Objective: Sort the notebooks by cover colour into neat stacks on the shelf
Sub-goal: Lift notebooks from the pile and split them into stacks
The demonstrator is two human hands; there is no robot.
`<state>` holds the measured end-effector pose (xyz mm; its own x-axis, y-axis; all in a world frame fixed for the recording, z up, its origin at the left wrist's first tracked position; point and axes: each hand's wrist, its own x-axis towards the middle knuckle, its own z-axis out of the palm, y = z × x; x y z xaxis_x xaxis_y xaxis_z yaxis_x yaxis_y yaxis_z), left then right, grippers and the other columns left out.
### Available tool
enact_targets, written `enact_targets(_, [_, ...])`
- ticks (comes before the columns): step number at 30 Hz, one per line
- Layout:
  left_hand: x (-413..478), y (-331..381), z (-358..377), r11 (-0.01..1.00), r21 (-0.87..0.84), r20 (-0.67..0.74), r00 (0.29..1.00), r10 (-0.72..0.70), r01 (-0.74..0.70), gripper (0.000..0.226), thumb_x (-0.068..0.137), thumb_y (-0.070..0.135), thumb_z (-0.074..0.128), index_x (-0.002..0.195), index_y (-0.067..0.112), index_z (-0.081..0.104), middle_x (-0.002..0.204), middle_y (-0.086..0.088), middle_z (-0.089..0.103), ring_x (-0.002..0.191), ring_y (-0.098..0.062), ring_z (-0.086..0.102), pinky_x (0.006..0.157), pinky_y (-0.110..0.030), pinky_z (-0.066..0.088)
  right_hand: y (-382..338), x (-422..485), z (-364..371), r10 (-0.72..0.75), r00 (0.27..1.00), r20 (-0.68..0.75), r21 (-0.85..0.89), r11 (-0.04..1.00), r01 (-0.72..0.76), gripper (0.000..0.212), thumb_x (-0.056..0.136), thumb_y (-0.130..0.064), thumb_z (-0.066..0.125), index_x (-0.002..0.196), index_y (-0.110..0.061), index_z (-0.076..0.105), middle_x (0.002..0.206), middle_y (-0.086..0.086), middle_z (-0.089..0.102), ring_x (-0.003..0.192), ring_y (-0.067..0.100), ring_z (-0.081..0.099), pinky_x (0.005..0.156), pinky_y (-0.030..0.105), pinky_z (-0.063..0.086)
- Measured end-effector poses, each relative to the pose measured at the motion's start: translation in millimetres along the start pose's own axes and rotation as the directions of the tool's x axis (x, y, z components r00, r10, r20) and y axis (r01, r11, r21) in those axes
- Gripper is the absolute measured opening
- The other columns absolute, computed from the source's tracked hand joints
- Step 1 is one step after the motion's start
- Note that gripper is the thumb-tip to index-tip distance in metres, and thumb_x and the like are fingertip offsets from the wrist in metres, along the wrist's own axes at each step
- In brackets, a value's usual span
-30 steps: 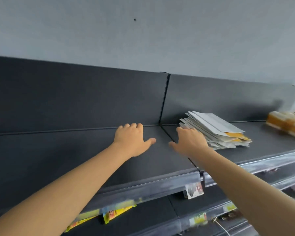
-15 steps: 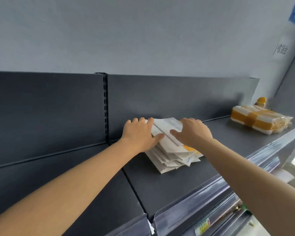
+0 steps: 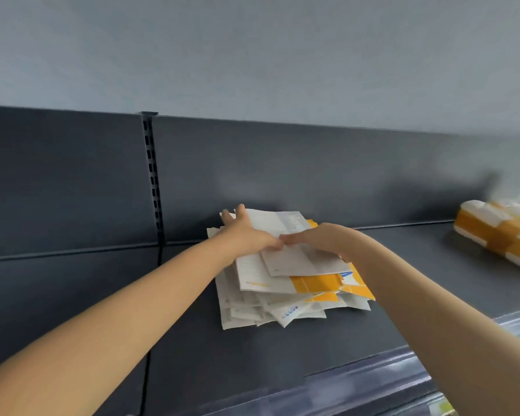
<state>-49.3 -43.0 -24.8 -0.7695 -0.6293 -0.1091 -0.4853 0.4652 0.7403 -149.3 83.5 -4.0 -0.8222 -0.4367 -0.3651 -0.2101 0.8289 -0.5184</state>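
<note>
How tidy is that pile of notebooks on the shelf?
Untidy: the pile of notebooks is fanned out, covers lying at different angles with corners jutting out. Left hand and right hand lie on top.

Single head cam, wide-angle, looks fwd onto dark shelf (image 3: 282, 361) from near.

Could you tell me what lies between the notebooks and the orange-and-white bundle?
Head view: bare shelf between notebooks and bundle, crossed by the right forearm.

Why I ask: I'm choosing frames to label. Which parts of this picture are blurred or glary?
Head view: the notebook pile is fairly sharp, its print unreadable; the yellow-and-white bundle at the right edge is smeared; pale glare lies on the shelf's front rail; the wide lens bows the back panel.
</note>
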Motion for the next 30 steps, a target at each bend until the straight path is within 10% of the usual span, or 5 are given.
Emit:
enact_targets(9, [-4.0, 14.3, -3.6, 0.84, -0.537, -0.143, 0.972, -0.186, 0.082, 0.089, 0.077, 0.016, 0.08, 0.146, 0.013, 0.024, 0.129, -0.004, 0.048, 0.101, -0.017, 0.052, 0.077, -0.03, 0.044, 1.6, 5.9, -14.0, -0.095, 0.989, 0.111, 0.181, 0.981, 0.074, 0.083, 0.072, -0.056, 0.074, 0.136, -0.014, 0.04, 0.115, 0.001, 0.04, 0.102, 0.023, 0.042, 0.085, 0.03, 0.036])
enact_targets(14, [-12.9, 8.3, -16.5, 0.824, -0.532, -0.073, 0.959, -0.276, 0.197, 0.103, 0.065, 0.023, 0.087, 0.147, 0.008, 0.027, 0.121, -0.007, 0.06, 0.1, -0.028, 0.065, 0.084, -0.035, 0.054, -12.0, 3.3, -17.0, -0.126, 0.987, 0.1, 0.218, 0.97, 0.102, 0.075, 0.076, -0.048, 0.074, 0.134, -0.012, 0.043, 0.112, 0.005, 0.048, 0.099, 0.025, 0.05, 0.082, 0.031, 0.042])
enact_targets(18, [-23.3, 4.1, -33.8, 0.79, -0.596, -0.094, 0.965, -0.243, 0.141, 0.045, 0.077, 0.005, 0.077, 0.116, 0.006, 0.056, 0.087, -0.008, 0.068, 0.057, -0.017, 0.069, 0.038, -0.019, 0.048, -26.9, 1.3, -8.0, -0.167, 0.984, 0.058, 0.219, 0.964, 0.151, 0.066, 0.082, -0.056, 0.064, 0.129, -0.012, 0.047, 0.108, 0.004, 0.051, 0.095, 0.023, 0.052, 0.08, 0.029, 0.04])
enact_targets(30, [-63.1, -69.8, -125.9, 0.797, -0.602, -0.146, 0.974, -0.175, 0.053, 0.068, 0.069, 0.01, 0.082, 0.13, 0.017, 0.053, 0.104, -0.007, 0.072, 0.075, -0.021, 0.074, 0.046, -0.026, 0.054, -104.4, -41.3, 55.5, -0.264, 0.964, -0.022, 0.107, 0.958, 0.265, 0.062, 0.079, -0.069, 0.057, 0.112, -0.017, 0.051, 0.11, 0.005, 0.056, 0.098, 0.028, 0.057, 0.089, 0.038, 0.047])
